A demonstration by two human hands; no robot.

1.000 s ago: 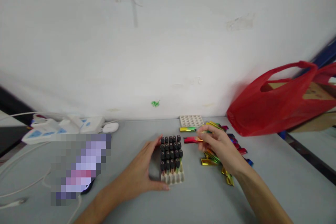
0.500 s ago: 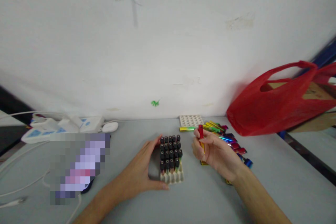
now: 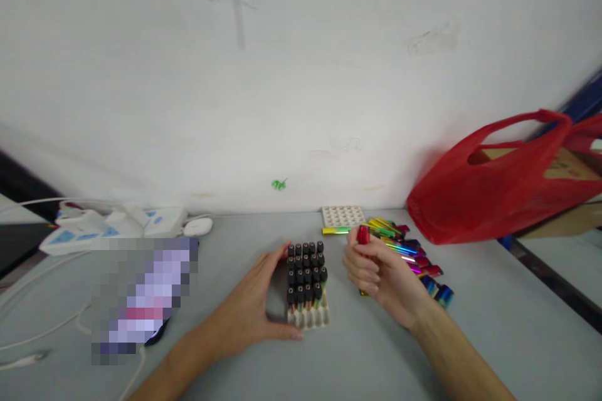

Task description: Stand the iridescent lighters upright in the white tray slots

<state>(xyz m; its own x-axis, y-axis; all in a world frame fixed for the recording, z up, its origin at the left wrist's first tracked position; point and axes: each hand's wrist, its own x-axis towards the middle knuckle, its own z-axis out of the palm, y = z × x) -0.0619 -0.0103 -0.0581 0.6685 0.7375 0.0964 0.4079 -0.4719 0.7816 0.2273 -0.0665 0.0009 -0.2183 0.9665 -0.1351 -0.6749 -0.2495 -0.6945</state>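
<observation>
A pale tray (image 3: 309, 319) with rows of upright black-topped tubes (image 3: 305, 274) stands mid-table, its front row of cups bare. My left hand (image 3: 256, 304) lies along the tray's left side, thumb and fingers apart around it, the thumb at its front corner. To the right of the tray, my right hand (image 3: 383, 276) is closed round a red-ended tube (image 3: 364, 235); the fingers cover most of its length. Shiny coloured tubes (image 3: 402, 249) lie in a loose pile behind and beside my right hand.
A second pale tray (image 3: 343, 215) is near the wall. On the right stands a red bag (image 3: 498, 194) with cardboard in it. A power strip (image 3: 164, 223), white cables, a white mouse-like object (image 3: 197, 227) and a blurred-out phone-like item (image 3: 155, 294) are on the left.
The fingers of my right hand have curled more tightly round the tube, and its red end now tips toward the camera. My left hand has stayed beside the tray.
</observation>
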